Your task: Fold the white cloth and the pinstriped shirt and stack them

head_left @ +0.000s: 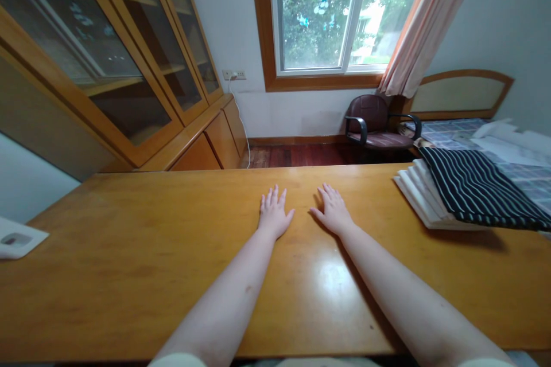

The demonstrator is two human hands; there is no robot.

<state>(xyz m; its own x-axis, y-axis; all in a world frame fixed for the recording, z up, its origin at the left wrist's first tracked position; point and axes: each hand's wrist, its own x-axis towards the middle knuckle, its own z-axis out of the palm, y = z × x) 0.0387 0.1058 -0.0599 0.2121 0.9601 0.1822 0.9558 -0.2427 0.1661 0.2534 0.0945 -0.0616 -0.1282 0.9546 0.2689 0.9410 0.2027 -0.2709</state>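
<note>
My left hand point(274, 212) lies flat, palm down, on the wooden table point(129, 252), fingers stretched out and slightly apart. My right hand point(332, 209) rests the same way a short gap to its right. Neither hand holds anything. A stack of folded white cloths point(419, 198) sits at the table's right end, with a black cloth with thin white stripes point(477, 189) draped on top of it. That stack is an arm's reach to the right of my right hand.
A white object point(17, 238) pokes in at the table's left edge. Behind the table stand a glass-door wooden cabinet point(129, 69), a window point(336, 11), a dark red armchair point(376, 126) and a bed point(495, 137) at the right.
</note>
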